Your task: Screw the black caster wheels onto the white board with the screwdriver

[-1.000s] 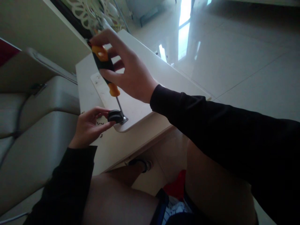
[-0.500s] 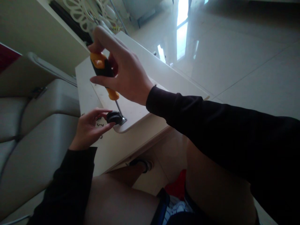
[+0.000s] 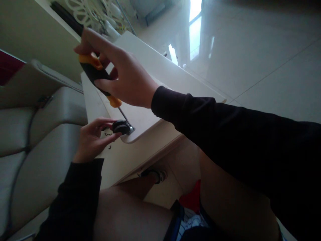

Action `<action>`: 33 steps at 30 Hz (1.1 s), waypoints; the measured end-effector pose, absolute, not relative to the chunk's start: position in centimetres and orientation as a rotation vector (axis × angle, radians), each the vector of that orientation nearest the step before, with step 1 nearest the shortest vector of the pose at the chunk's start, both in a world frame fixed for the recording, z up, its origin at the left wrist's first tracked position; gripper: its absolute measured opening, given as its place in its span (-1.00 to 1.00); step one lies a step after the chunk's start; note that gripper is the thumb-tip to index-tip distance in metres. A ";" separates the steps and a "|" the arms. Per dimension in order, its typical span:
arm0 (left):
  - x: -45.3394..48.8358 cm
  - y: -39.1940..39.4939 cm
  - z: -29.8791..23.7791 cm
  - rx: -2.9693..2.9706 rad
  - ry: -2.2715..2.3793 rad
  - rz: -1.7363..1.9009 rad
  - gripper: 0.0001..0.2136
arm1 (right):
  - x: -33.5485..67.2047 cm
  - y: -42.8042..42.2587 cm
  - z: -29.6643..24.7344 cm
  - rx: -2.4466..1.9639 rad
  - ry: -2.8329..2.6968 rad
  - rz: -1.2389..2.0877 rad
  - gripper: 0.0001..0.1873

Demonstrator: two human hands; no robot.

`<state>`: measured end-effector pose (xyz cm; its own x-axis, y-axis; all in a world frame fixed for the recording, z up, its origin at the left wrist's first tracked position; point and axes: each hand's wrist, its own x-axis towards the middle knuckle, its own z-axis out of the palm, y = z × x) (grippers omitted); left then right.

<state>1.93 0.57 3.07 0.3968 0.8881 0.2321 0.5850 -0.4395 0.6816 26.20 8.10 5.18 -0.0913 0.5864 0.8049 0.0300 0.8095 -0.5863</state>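
Note:
My right hand [image 3: 115,68] grips a yellow and black screwdriver [image 3: 94,70] by its handle. The screwdriver slants, and its tip meets the metal plate [image 3: 131,129] of a black caster wheel [image 3: 120,127]. That plate lies on the rounded corner of a white board [image 3: 136,115]. Fingers and thumb of my left hand [image 3: 94,137] pinch the wheel from its left side. Several small dark screws [image 3: 109,147] lie close to my left hand on the pale table [image 3: 120,157] under the board.
A padded grey sofa [image 3: 50,144] stands to the left of the table. Shiny floor tiles [image 3: 250,67] stretch away on the right. At the back is a white openwork ornament [image 3: 82,11]. My legs [image 3: 130,207] are below the table edge, near a red cloth [image 3: 192,199].
My right hand and the screwdriver handle have swung left, so the screwdriver leans more. Its tip stays at the plate, and my left hand still pinches the wheel.

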 end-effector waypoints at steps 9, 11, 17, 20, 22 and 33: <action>1.7 0.6 3.0 2.138 1.234 0.834 -0.59 | 27.4 5.3 7.5 -0.602 -1.614 0.647 -0.37; 1.8 0.5 3.0 2.128 1.240 0.836 -0.59 | 27.4 5.2 7.8 -0.577 -1.603 0.681 -0.46; 2.0 0.5 3.1 2.120 1.283 0.830 -0.59 | 27.1 6.4 6.8 -0.462 -1.667 0.609 -0.52; 1.8 0.5 3.1 2.140 1.279 0.833 -0.59 | 27.1 5.9 6.7 -0.412 -1.626 0.593 -0.50; 1.8 0.5 3.1 2.147 1.273 0.831 -0.60 | 27.1 5.1 7.0 -0.533 -1.617 0.580 -0.37; 1.6 0.6 2.9 2.127 1.293 0.842 -0.60 | 27.3 5.4 6.7 -0.504 -1.620 0.604 -0.53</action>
